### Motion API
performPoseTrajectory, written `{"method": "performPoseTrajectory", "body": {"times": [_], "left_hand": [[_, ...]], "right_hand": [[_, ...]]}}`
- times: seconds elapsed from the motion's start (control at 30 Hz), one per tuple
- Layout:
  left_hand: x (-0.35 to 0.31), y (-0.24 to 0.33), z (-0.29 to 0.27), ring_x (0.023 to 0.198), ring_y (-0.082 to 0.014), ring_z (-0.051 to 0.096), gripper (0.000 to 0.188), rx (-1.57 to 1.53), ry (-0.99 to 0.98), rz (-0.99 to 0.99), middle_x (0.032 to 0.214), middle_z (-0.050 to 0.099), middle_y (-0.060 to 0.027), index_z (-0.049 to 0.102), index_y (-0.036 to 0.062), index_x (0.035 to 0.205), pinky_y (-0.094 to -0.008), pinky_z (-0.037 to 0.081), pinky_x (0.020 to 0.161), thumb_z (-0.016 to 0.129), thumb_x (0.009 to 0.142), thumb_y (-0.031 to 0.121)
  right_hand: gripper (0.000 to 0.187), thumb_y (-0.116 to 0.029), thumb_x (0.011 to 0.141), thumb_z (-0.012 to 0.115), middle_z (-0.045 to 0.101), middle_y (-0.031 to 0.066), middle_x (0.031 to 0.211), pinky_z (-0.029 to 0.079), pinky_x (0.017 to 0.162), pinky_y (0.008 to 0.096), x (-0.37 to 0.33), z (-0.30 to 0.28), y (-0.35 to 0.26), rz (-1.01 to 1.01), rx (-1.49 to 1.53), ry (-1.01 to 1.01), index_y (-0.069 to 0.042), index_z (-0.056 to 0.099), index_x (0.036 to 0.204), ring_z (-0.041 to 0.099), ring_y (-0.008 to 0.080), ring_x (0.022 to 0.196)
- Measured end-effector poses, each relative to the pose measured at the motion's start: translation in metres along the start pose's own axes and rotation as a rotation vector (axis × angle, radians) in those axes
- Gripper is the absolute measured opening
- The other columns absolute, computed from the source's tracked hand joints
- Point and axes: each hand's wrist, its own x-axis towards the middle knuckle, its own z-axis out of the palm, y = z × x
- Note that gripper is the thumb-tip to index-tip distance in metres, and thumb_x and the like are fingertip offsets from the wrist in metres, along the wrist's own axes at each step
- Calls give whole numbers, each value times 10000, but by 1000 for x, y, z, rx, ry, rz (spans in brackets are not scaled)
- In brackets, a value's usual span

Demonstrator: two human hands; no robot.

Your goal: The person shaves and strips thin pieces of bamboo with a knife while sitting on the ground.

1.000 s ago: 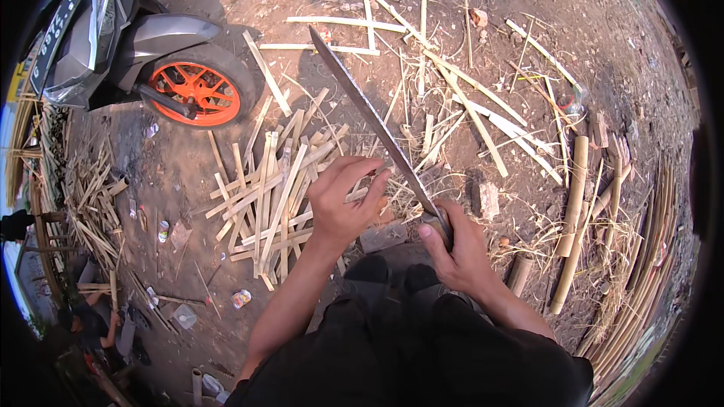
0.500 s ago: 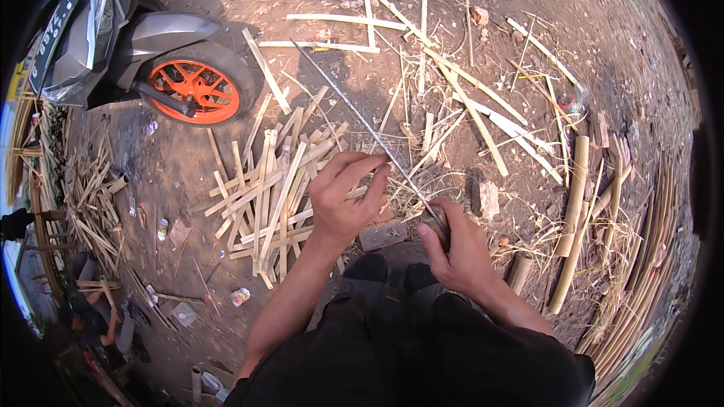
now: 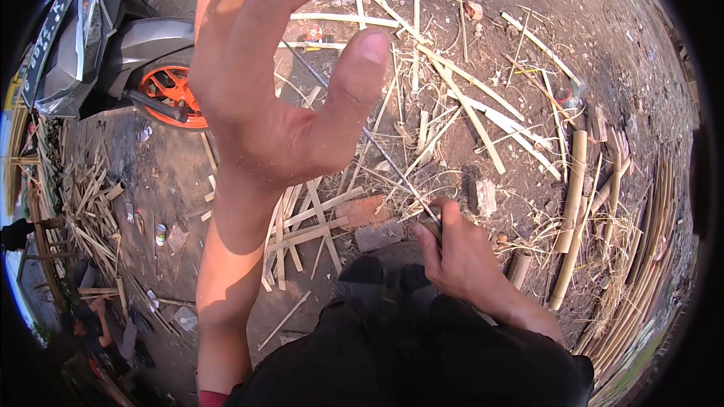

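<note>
My left hand (image 3: 260,98) is raised large and close in the head view, thumb and fingers spread apart with nothing between them. In my right hand (image 3: 461,249), closed round the dark handle, is a knife (image 3: 386,154) with a long thin blade, seen nearly edge-on. The blade points away to the upper left, and its far part passes behind my left thumb. A pile of split bamboo strips (image 3: 309,233) lies beyond my left forearm, which partly hides it. More pale strips (image 3: 486,136) are scattered on the ground ahead.
A grey motorbike (image 3: 143,45) with orange wheels stands at the far left. Bamboo poles (image 3: 573,196) lie on the right, near a brick piece (image 3: 483,197). Another strip heap (image 3: 90,207) is at left, and another person (image 3: 102,328) is at lower left.
My left hand has come off the blade and risen toward the upper left, its fingers opening. My right hand keeps the knife in almost the same place.
</note>
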Motion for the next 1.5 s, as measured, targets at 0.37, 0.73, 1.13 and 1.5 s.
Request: {"method": "performPoseTrajectory", "body": {"times": [0.37,0.73,1.13,1.5], "left_hand": [[-6,0,64,1292,-417,424,570,-2,-334,31,1430,447,-219,455,62,1430,-500,295,1103,521,879,193],[-28,-18,89,1450,-499,214,676,-5,-478,-111,1618,233,-175,338,109,1515,-510,152,1218,482,858,165],[-117,-62,133,1376,-378,421,466,-36,-505,-233,1477,456,-225,512,-7,1344,-469,264,1168,520,910,163],[-104,15,53,861,-231,692,241,-384,-317,-537,942,702,-135,680,7,1043,-364,531,747,729,829,107]], "right_hand": [[315,-200,959,567,603,271,649,508,541,539,3,-3,-11,71,-41,-47,87,443,991,619,481,585],[306,-243,965,556,607,258,642,509,548,547,1,6,4,41,-69,-11,44,449,959,629,467,594],[301,-257,979,539,631,271,686,511,598,565,19,20,6,44,-69,-65,30,450,969,641,480,649],[314,-252,955,590,577,238,668,479,620,519,39,20,39,53,144,-40,27,447,978,604,450,642]]}}
